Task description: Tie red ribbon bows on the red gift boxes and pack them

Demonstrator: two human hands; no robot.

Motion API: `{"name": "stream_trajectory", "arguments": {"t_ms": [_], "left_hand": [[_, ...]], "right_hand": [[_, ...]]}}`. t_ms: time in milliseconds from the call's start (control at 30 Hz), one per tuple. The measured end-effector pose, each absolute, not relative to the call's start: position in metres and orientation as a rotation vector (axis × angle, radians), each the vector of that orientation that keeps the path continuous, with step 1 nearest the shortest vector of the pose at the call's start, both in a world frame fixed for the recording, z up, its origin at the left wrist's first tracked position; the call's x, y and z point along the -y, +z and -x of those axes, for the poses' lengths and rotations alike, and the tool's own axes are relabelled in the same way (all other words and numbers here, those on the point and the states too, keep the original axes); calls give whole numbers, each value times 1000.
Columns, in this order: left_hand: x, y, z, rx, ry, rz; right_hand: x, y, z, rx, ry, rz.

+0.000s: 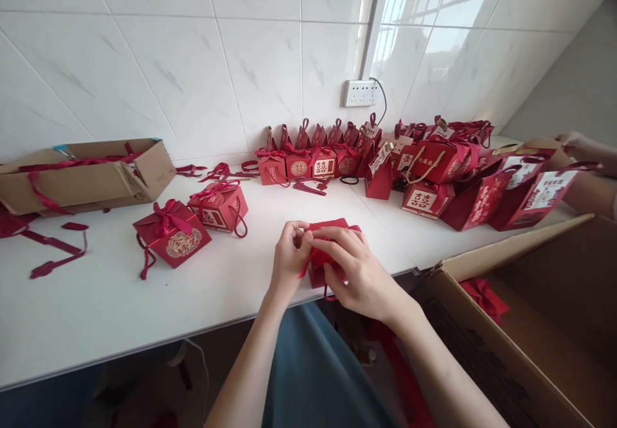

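A small red gift box (317, 277) rests at the table's front edge, largely covered by my hands. My left hand (290, 248) is closed at its left upper side, thumb and forefinger pinching the red ribbon on top. From the right, my right hand (354, 262) curls over the box, its fingers reaching to the left fingertips and its thumb against the front side. What the fingertips do with the ribbon is partly hidden. To the left stand two finished-looking gift boxes with ribbon bows, a nearer gift box (193, 243) and a farther gift box (222, 211).
Several red boxes (299, 166) line the wall, with more red bags (475, 200) piled at right. A cardboard box (96, 187) holds ribbons at left; loose ribbon (58, 245) lies near it. At right, a large open carton (511, 364) borders the table; another person's hand (576, 145) is beyond.
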State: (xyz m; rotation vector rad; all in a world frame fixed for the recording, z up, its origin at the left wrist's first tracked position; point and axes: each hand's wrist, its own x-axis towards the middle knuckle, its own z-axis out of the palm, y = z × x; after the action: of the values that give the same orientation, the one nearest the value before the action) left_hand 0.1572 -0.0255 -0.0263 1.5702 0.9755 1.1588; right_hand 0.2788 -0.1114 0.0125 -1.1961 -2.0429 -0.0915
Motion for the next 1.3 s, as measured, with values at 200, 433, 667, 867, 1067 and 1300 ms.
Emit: {"name": "stream_trajectory", "arguments": {"t_ms": [200,433,667,867,1067,1300], "left_hand": [[28,-22,-156,-1056,1142,-1663],[32,-19,-159,-1129,1188,-1723],[29,-22,-158,-1112,1206,-1631],[19,-27,-146,-1158,1133,-1469],[26,-12,-140,-1130,909,-1593],[29,-11,-149,-1042,1006,-1558]], "right_hand": [[100,-3,-285,2025,-267,1266],[121,-24,-289,1933,-440,1012],[129,-40,-285,1909,-599,1038],[141,-31,-281,1936,-441,1007],[137,-26,-320,1495,-78,969],[97,-56,-350,1706,575,1196]]}}
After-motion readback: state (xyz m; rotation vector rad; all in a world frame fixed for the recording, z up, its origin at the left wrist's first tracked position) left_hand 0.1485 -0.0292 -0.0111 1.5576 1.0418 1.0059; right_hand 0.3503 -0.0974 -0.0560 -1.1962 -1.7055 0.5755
